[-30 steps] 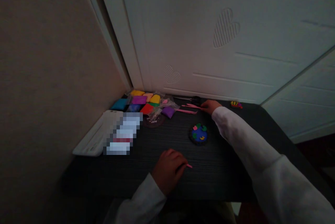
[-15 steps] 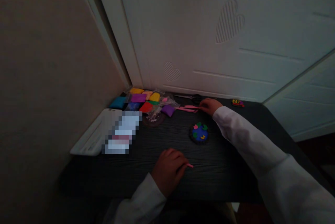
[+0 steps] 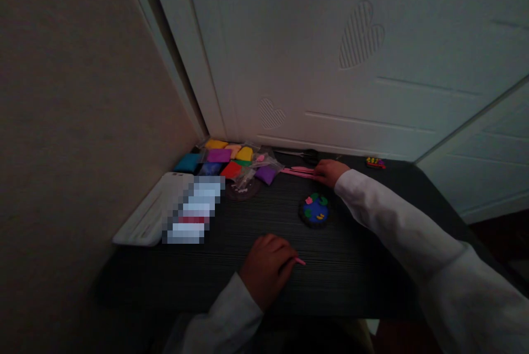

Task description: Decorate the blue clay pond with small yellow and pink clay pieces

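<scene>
My left hand (image 3: 268, 271) rests low on the dark table, its fingers closed around a thin pink stick (image 3: 300, 261) whose tip pokes out to the right. At the back of the table, my right hand (image 3: 330, 172) has its fingers pinched at the right ends of several slender pink modelling tools (image 3: 298, 172); the held ends are hidden. Between the two hands sits a round clay pond (image 3: 316, 210) with a dark rim, blue middle, green leaves, a pink flower and small yellow-orange pieces.
Bags of coloured clay (image 3: 231, 169) crowd the back left, near a clear round lid (image 3: 243, 189) with pale bits. Dark-handled scissors (image 3: 308, 154) lie against the white panel. A white tray (image 3: 142, 221) and a blurred-out screen are left; a small colourful piece (image 3: 374, 162) is back right.
My right hand has shifted slightly left and down over the ends of the pink tools, which lie a little differently. My left hand and the pond have stayed put.
</scene>
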Demonstrator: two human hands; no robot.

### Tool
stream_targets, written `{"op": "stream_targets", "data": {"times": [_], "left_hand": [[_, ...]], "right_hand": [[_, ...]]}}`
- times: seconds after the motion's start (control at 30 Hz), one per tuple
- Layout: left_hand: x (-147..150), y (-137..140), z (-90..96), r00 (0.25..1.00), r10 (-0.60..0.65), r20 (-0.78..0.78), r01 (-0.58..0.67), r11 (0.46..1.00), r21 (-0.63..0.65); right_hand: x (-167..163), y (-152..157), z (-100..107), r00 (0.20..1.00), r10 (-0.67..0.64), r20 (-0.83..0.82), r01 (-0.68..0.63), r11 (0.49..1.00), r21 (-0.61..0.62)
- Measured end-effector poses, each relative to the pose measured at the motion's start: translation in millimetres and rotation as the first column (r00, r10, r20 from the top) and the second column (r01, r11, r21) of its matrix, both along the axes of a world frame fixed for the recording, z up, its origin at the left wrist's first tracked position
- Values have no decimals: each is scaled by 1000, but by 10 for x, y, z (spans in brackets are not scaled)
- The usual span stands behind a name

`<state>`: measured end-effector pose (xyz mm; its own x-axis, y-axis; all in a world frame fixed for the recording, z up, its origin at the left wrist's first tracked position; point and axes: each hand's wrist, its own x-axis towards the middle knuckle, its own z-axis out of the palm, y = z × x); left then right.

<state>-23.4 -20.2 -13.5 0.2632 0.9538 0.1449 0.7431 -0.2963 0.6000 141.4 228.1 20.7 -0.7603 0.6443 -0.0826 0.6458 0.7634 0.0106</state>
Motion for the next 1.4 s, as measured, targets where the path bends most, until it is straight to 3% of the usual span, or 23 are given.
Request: {"op": "stream_targets", "data": {"times": [0.23,0.47,0.7,1.07,1.23,1.4], "left_hand": [[2,-5,-23,1000,-4,-18,4,1000,5],[-1,-7,-15,999,-13,-33,13,1000,5],[-4,-8,20,1000,-10,-4,10,1000,-7],[3,-9,44,1000,2,24,-2,1000,-2],[6,-1,60,999,14,30,-14,1000,0],[7,0,45,997,35,76,-37,999,27]], "right_hand": [[217,113,63,996,-89,-4,89,996,26],[176,193,-48,988,-125,91,127,992,-12],[202,95,-55,958,-227,174,225,974,34],[759,21,26,836,-456,306,493,869,-50],[708,43,-17,835,-487,256,523,847,-98],[541,96,-12,806,-502,313,569,803,-176]]}}
